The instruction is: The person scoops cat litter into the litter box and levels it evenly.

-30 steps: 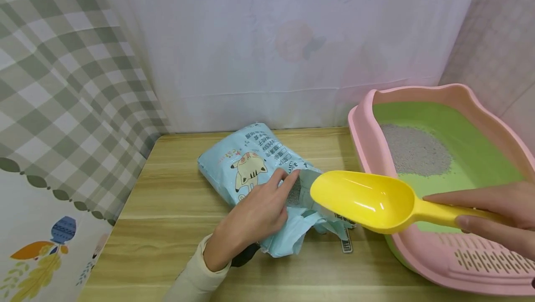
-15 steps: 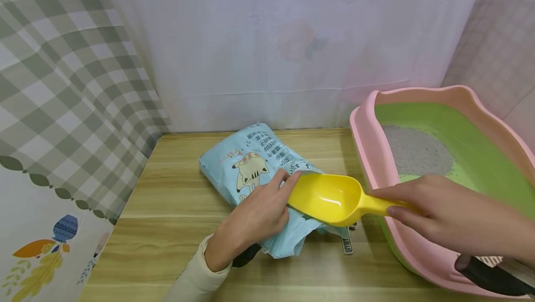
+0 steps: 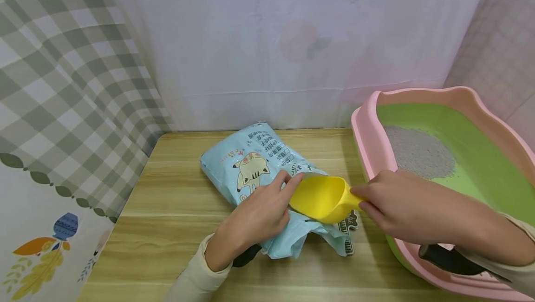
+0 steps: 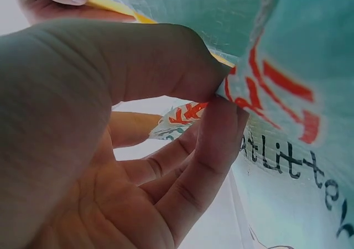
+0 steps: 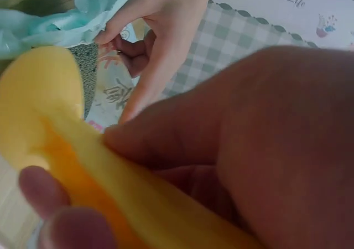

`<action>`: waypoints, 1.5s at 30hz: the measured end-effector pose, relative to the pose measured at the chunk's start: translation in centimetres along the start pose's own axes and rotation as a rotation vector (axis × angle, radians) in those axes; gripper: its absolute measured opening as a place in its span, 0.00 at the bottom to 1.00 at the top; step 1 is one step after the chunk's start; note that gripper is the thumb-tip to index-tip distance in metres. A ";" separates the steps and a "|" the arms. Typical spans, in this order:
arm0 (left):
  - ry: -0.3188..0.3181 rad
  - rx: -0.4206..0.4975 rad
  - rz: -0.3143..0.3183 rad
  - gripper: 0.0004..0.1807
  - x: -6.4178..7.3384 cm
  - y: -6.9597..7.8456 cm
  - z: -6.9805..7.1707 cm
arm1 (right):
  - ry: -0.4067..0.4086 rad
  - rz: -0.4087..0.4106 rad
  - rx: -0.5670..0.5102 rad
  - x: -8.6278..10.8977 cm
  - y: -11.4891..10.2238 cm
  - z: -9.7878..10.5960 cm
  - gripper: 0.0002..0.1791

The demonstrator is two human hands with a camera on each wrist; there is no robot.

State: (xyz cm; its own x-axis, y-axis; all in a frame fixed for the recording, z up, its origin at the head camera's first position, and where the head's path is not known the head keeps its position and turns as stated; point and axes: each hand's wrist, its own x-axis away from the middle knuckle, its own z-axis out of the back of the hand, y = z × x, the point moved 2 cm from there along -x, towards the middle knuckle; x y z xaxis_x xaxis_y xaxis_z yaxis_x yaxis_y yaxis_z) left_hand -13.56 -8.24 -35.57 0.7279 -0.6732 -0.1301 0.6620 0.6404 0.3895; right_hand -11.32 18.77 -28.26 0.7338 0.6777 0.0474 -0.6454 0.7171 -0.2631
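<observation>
A pale blue bag of cat litter (image 3: 255, 162) with a printed cat lies on the wooden table, its mouth torn open toward the right. My left hand (image 3: 259, 211) pinches the edge of that mouth between thumb and index finger, as the left wrist view shows at the bag film (image 4: 238, 88). In my right hand (image 3: 409, 204) is the handle of a yellow scoop (image 3: 323, 197). The scoop's front end is inside the bag mouth, its tip hidden behind the left hand and the film. Grey litter (image 5: 86, 66) shows beside the scoop in the right wrist view.
On the right stands a pink-rimmed litter box (image 3: 374, 144) with a green base and a pile of grey litter (image 3: 420, 153) in it. A patterned flat piece (image 3: 350, 223) lies partly under the bag. A white curtain (image 3: 267, 51) hangs behind the table (image 3: 167, 209).
My right hand has moved left, away from over the litter box, carrying the scoop into the bag mouth. The left hand keeps its hold on the bag edge.
</observation>
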 end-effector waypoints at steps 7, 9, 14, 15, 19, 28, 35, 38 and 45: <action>-0.022 -0.004 0.013 0.37 -0.1 0.0 0.0 | -0.058 0.006 0.029 -1.0 -0.5 0.2 0.18; -0.023 -0.008 0.012 0.36 -0.1 0.0 0.0 | -0.058 0.021 0.034 -1.4 -0.6 0.1 0.19; -0.035 0.002 0.022 0.37 -0.1 0.0 0.0 | -0.077 0.013 0.022 -2.3 -0.6 -0.1 0.18; -0.036 0.007 0.024 0.37 -0.1 0.0 0.0 | -0.080 0.009 0.018 -2.4 -0.6 -0.2 0.17; -0.032 0.015 0.024 0.38 0.0 0.0 0.1 | -0.069 0.008 -0.011 -3.0 -0.5 -0.6 0.16; -0.002 0.007 -0.005 0.37 0.1 0.0 0.0 | -0.025 -0.046 -0.056 -3.3 -0.5 -2.3 0.15; -0.006 -0.002 0.007 0.37 0.0 0.0 0.1 | 0.088 -0.046 -0.046 -3.3 -0.7 -4.6 0.11; -0.008 -0.007 0.014 0.37 0.0 0.1 0.1 | 0.129 -0.053 -0.076 -3.2 -0.8 -5.3 0.10; -0.014 -0.015 0.034 0.37 0.0 0.2 0.1 | 0.213 -0.058 -0.093 -2.6 -0.9 -6.5 0.03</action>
State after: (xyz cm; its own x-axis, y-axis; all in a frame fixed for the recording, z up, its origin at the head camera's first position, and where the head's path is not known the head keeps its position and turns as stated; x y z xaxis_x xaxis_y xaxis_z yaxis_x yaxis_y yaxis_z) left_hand -13.46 -8.13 -35.35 0.7474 -0.6561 -0.1040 0.6395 0.6683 0.3799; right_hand -11.24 15.33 -34.42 0.8037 0.5791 -0.1368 -0.5858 0.7293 -0.3535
